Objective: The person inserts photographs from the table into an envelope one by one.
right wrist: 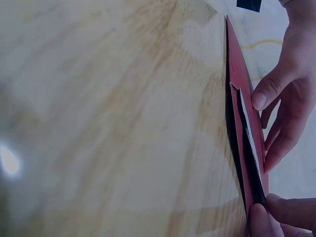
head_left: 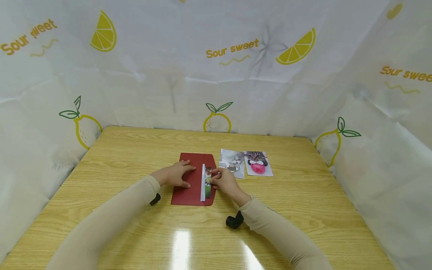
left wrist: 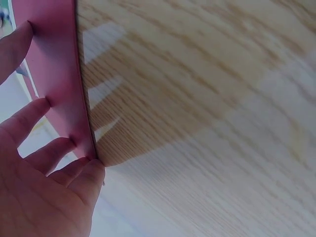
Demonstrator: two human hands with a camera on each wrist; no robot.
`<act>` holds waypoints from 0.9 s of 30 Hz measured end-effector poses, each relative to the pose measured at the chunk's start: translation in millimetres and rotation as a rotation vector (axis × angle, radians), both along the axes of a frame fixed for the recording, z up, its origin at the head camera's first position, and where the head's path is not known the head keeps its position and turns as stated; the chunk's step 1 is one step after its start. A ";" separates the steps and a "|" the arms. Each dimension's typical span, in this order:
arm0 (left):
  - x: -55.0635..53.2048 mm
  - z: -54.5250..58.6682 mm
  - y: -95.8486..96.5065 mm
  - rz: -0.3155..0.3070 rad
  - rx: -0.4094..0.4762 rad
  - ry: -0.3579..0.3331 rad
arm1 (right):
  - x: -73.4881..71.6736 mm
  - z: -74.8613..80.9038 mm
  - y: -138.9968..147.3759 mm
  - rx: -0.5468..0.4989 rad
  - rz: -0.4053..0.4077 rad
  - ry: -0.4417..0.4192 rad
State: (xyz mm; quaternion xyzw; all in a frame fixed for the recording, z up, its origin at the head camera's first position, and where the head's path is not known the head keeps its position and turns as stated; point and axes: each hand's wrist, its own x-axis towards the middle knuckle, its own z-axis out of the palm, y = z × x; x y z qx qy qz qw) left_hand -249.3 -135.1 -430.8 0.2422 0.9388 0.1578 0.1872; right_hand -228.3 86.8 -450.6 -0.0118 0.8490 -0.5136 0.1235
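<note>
A red envelope [head_left: 187, 197] lies on the table with its flap side to the right. Out of its right-hand opening stick a white strip [head_left: 202, 187] and a narrow part of a printed photo [head_left: 208, 191], brown and green. Whatever part of them lies inside the envelope is hidden. My left hand [head_left: 174, 174] rests on the envelope's left part with fingers spread; in the left wrist view its fingertips [left wrist: 47, 102] touch the red surface. With thumb and fingers my right hand [head_left: 226, 182] pinches the photo's right edge. The right wrist view shows the envelope [right wrist: 239, 59] edge-on, its mouth parted.
Right of the envelope lie a pale photo [head_left: 233, 155], partly behind my right hand, and a cat photo with a pink ball [head_left: 258, 165]. Black wrist-worn pieces [head_left: 234, 221] hang by both forearms. A lemon-printed white cloth [head_left: 162, 93] encloses the wooden table [head_left: 290, 225].
</note>
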 end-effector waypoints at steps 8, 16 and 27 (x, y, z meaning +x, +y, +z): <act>-1.1 -0.9 -0.2 -0.008 -0.002 0.008 | 1.3 2.8 -1.0 0.041 0.049 0.018; -0.7 -2.7 0.4 0.004 0.001 0.005 | 0.3 -0.7 -1.9 0.056 0.059 0.026; -0.1 -1.3 1.3 0.007 -0.003 0.002 | 0.4 -2.1 -1.8 0.048 0.058 0.034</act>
